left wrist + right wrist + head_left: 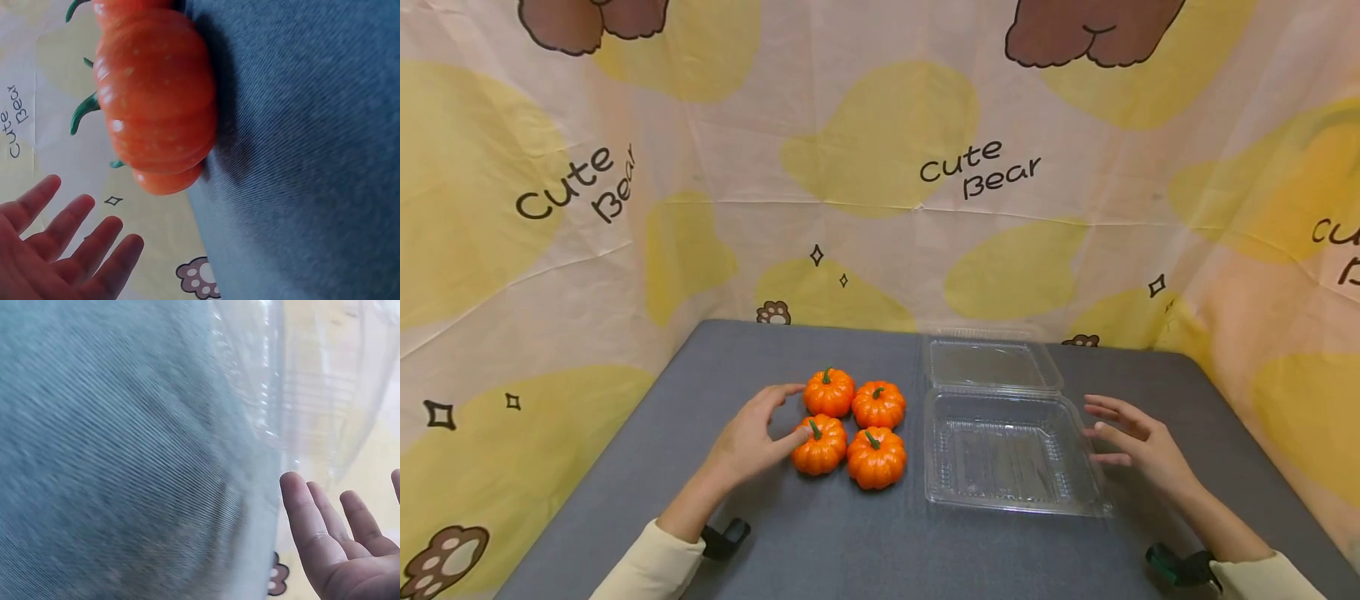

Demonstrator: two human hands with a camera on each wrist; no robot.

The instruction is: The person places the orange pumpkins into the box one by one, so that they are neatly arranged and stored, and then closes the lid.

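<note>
Several small orange pumpkins with green stems stand in a tight cluster left of the table's middle; the front left pumpkin and back left pumpkin are closest to my left hand. That hand hovers at their left side, fingers spread and holding nothing. In the left wrist view its fingers are apart from the nearest pumpkin. A clear plastic container lies with its hinged lid folded back. My right hand is beside the container's right wall, fingers loosely extended and gripping nothing.
The container's lid rests flat toward the back of the grey table. A patterned cloth hangs as a wall behind and along both sides. Dark straps circle both wrists.
</note>
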